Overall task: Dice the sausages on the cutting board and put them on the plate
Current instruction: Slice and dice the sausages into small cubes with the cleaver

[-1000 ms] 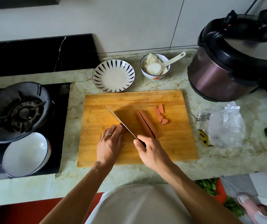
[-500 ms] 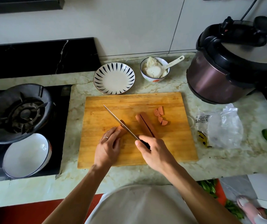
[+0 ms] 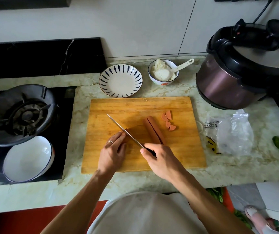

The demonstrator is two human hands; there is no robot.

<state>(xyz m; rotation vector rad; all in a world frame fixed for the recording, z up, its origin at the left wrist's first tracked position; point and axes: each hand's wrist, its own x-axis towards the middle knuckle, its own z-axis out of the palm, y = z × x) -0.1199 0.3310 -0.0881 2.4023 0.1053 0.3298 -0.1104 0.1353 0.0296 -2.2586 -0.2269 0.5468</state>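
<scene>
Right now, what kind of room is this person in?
It looks like a home kitchen. There is a gas burner set into the counter, a pressure cooker by the wall, and a wooden cutting board with sausage being cut on it.

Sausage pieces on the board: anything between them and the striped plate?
Nothing visible. The cut sausage pieces lie near the cutting board's far right; the striped plate sits just beyond the far edge, to their left, with only bare board and counter between.
</scene>
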